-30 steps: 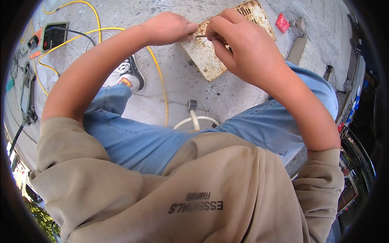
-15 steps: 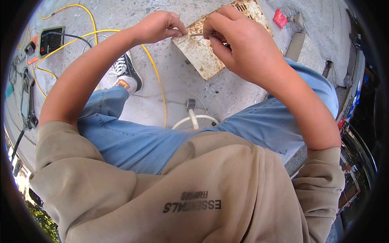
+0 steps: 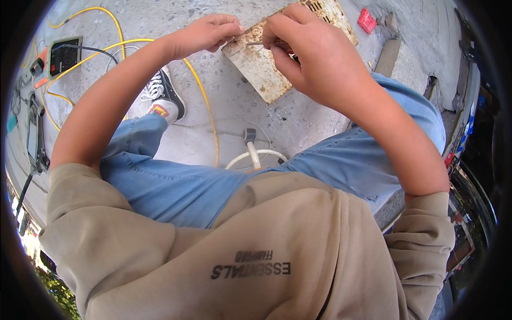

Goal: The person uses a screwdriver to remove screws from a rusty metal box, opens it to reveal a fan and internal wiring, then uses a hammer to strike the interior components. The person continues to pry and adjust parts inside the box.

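Note:
A rusty white metal box [image 3: 262, 72] with a vent grille at its far end lies tilted on the concrete ground in front of me. My left hand [image 3: 205, 33] grips its near left corner, fingers curled on the edge. My right hand [image 3: 312, 56] rests over the box's top and pinches a thin metal tool [image 3: 255, 44] whose tip points left toward my left hand's fingers. Most of the tool is hidden inside my right fist.
A yellow cable [image 3: 200, 96] loops across the concrete to an orange-and-black device [image 3: 63, 54] at far left. My sneaker [image 3: 164, 98], a white hose with a grey plug [image 3: 250, 146], a red object [image 3: 367, 20], a concrete block [image 3: 388, 53] and hand tools [image 3: 34, 136] lie around.
Both hands and the box sit a little higher in the view. My left hand has closed in on the box's corner, next to the tool tip.

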A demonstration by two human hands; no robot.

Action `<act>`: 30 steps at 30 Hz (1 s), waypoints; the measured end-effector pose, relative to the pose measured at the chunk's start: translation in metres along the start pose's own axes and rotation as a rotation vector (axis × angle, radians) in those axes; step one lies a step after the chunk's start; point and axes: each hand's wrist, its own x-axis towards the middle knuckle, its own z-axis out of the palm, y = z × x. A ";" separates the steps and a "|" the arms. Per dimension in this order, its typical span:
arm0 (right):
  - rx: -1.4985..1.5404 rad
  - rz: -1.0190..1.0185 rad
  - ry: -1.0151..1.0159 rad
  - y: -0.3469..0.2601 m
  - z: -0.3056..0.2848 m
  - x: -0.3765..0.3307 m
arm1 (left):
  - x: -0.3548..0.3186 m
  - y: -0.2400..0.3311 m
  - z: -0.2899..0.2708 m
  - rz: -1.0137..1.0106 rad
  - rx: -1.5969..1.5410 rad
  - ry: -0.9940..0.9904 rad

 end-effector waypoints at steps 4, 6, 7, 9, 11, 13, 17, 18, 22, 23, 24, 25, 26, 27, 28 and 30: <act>0.054 -0.056 0.152 0.012 0.012 -0.006 | -0.012 -0.002 0.006 -0.063 -0.298 -0.089; 0.049 -0.034 0.191 0.016 0.016 -0.014 | -0.015 0.001 0.016 -0.081 -0.226 0.022; 0.047 -0.010 0.146 0.014 0.014 -0.017 | -0.016 -0.001 0.018 -0.064 -0.189 0.064; 0.043 0.039 0.055 0.005 0.007 -0.030 | -0.020 -0.004 0.028 -0.078 -0.103 0.163; 0.085 0.081 0.005 -0.004 0.004 -0.046 | -0.024 -0.004 0.047 -0.139 -0.003 0.274; 0.164 0.135 -0.030 -0.010 0.006 -0.062 | -0.031 -0.008 0.066 -0.229 -0.069 0.251; 0.240 0.139 0.006 -0.013 0.019 -0.083 | -0.042 -0.032 0.110 -0.389 -0.098 0.209; 0.249 0.131 0.015 -0.013 0.022 -0.085 | -0.043 -0.042 0.117 -0.386 -0.099 0.190; 0.224 0.111 0.017 -0.013 0.026 -0.087 | -0.042 -0.056 0.130 -0.385 -0.140 0.138; 0.220 0.104 0.019 -0.012 0.026 -0.087 | -0.042 -0.055 0.132 -0.366 -0.168 0.141; 0.215 0.096 0.022 -0.012 0.026 -0.087 | -0.042 -0.054 0.133 -0.347 -0.196 0.144; 0.213 0.088 0.026 -0.012 0.026 -0.087 | -0.041 -0.052 0.134 -0.349 -0.183 0.148; 0.223 0.088 0.031 -0.012 0.026 -0.087 | -0.041 -0.049 0.135 -0.351 -0.171 0.152; 0.234 0.088 0.036 -0.013 0.026 -0.087 | -0.041 -0.047 0.135 -0.354 -0.158 0.155; 0.243 0.087 0.041 -0.013 0.025 -0.088 | -0.040 -0.049 0.135 -0.336 -0.147 0.169; 0.223 0.076 0.038 -0.012 0.026 -0.087 | -0.038 -0.055 0.137 -0.299 -0.125 0.195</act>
